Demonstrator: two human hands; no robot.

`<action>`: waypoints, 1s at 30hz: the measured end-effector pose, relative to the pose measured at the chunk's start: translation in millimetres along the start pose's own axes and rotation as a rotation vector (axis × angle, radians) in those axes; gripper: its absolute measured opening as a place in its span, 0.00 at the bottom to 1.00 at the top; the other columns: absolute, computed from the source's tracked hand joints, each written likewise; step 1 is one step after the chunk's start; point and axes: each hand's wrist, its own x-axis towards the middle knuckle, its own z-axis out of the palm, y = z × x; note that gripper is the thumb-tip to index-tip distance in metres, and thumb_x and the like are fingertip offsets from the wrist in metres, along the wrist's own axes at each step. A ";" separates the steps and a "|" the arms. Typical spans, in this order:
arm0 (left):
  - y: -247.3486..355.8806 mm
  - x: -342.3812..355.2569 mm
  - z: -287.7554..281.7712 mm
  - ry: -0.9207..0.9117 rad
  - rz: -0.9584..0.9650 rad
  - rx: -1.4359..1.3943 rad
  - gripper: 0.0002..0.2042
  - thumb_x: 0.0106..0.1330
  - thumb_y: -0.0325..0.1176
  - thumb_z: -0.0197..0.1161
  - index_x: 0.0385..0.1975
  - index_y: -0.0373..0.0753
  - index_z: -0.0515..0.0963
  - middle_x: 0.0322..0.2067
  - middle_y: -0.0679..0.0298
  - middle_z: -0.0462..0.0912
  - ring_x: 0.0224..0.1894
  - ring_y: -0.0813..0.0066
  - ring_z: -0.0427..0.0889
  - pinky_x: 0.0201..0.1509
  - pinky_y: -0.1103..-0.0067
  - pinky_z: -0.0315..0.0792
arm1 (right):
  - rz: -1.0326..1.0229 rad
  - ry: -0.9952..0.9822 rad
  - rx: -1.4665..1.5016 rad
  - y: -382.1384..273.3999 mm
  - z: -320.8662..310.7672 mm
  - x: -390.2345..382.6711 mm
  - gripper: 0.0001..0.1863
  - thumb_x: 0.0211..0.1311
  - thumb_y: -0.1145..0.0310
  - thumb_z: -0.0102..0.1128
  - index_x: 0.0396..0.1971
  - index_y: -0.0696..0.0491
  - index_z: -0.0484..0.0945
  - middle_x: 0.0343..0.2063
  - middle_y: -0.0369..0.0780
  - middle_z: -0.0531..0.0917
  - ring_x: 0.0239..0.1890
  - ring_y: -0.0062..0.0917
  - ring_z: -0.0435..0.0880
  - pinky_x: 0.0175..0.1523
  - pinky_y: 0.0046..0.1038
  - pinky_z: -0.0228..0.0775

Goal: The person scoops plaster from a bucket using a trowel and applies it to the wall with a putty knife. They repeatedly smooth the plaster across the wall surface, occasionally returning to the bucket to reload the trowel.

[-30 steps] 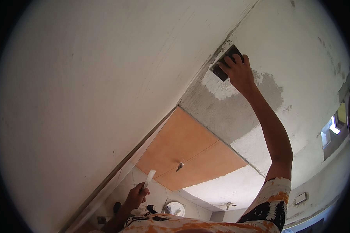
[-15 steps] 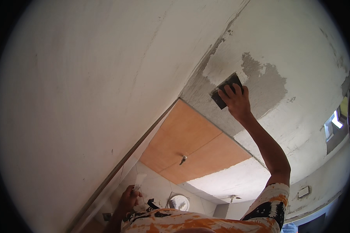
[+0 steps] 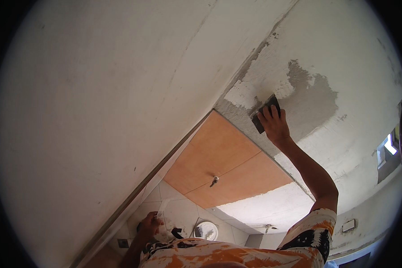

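My right hand (image 3: 276, 126), its arm stretched out, grips a wide dark blade (image 3: 258, 123) against a patchy grey-and-white plastered surface (image 3: 315, 100), just beyond the orange tiled section (image 3: 223, 147). Streaks of white filler lie beside the blade. Low at centre left, my left hand (image 3: 151, 225) is closed around a pale, translucent flat tool (image 3: 163, 207); its exact shape is hard to make out. My patterned shirt fills the lower edge.
A large white surface (image 3: 98, 89) fills the left, edged by a long strip (image 3: 152, 172). A metal tap (image 3: 214, 181) projects from the orange tiles. Below are pale tiles (image 3: 185, 207) with a round white container (image 3: 207, 231). A window opening (image 3: 386, 149) is at far right.
My right hand and blade have moved down from near the upper seam towards the orange tiles, with white filler now showing above. My left hand has dropped slightly with its tool.
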 end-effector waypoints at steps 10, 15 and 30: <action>21.0 15.0 -0.8 -0.032 0.044 -0.051 0.14 0.73 0.35 0.54 0.51 0.34 0.74 0.35 0.62 0.83 0.21 0.82 0.75 0.26 0.81 0.74 | -0.080 0.142 0.004 40.2 5.2 67.2 0.25 0.54 0.71 0.65 0.55 0.42 0.78 0.56 0.38 0.72 0.60 0.37 0.69 0.59 0.47 0.63; -5.0 -3.2 -13.3 0.091 0.044 0.027 0.10 0.74 0.35 0.52 0.45 0.35 0.75 0.35 0.61 0.83 0.24 0.82 0.76 0.29 0.80 0.74 | -0.023 0.105 -0.026 49.4 -21.8 30.8 0.24 0.55 0.69 0.66 0.54 0.41 0.79 0.55 0.36 0.73 0.61 0.37 0.68 0.60 0.47 0.62; 3.3 16.7 6.1 -0.039 0.057 0.088 0.11 0.71 0.36 0.56 0.35 0.34 0.75 0.31 0.62 0.85 0.27 0.79 0.79 0.33 0.78 0.75 | -0.059 0.281 -0.195 147.5 -47.2 100.0 0.21 0.57 0.70 0.64 0.52 0.39 0.81 0.52 0.33 0.75 0.59 0.32 0.69 0.64 0.47 0.61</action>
